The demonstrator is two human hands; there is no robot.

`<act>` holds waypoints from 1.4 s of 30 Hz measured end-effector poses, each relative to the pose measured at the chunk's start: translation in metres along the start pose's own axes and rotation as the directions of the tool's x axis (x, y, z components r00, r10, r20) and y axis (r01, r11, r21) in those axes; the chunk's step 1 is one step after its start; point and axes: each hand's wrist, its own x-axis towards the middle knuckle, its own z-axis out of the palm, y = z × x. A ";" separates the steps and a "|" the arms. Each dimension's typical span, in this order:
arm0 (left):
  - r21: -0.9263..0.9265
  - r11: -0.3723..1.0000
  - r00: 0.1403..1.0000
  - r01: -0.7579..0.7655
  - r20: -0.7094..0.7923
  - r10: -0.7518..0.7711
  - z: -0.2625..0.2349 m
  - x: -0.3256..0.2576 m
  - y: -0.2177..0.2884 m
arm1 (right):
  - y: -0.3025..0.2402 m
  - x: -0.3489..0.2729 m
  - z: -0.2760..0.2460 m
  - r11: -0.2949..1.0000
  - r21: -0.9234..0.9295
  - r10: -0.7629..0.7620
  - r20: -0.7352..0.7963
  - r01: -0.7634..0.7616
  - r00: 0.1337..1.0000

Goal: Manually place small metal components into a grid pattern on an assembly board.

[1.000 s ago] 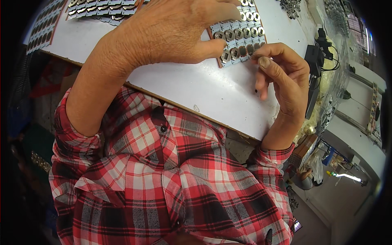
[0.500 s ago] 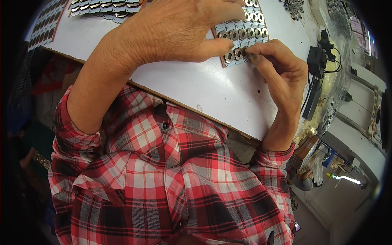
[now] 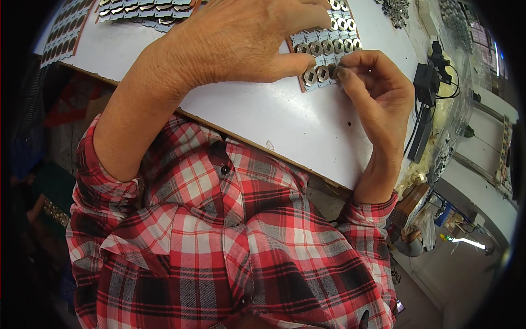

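Observation:
A light blue panel of small boards (image 3: 329, 58) lies on the white table, with rows of round silver metal pieces (image 3: 309, 77) on it, each with a dark diamond-shaped middle. My left hand (image 3: 241, 46) reaches across the panel's left part, thumb and fingers apart, the thumb tip by the nearest row. Some of its fingertips run out at the top edge. Thumb and forefinger of my right hand (image 3: 378, 90) pinch a round metal piece (image 3: 335, 72) at the right end of that row. The fingertips partly cover this piece.
Stacked panels with metal pieces (image 3: 145, 11) lie at the far left, beside another panel with dark ovals (image 3: 66, 33). A pile of small metal parts (image 3: 394, 12) sits far right. Black plugs and a power strip (image 3: 421, 134) line the right edge. The table's front edge (image 3: 263, 155) runs before me.
My right thumb and forefinger have shifted very slightly at the nearest row's right end. The left hand holds nearly the same pose. The whole view has moved a little.

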 end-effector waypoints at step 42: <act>-0.113 0.952 0.923 -0.284 -0.300 0.240 0.015 -0.004 -0.008 | -0.001 -0.006 0.002 0.889 -0.347 -0.296 0.063 0.299 0.953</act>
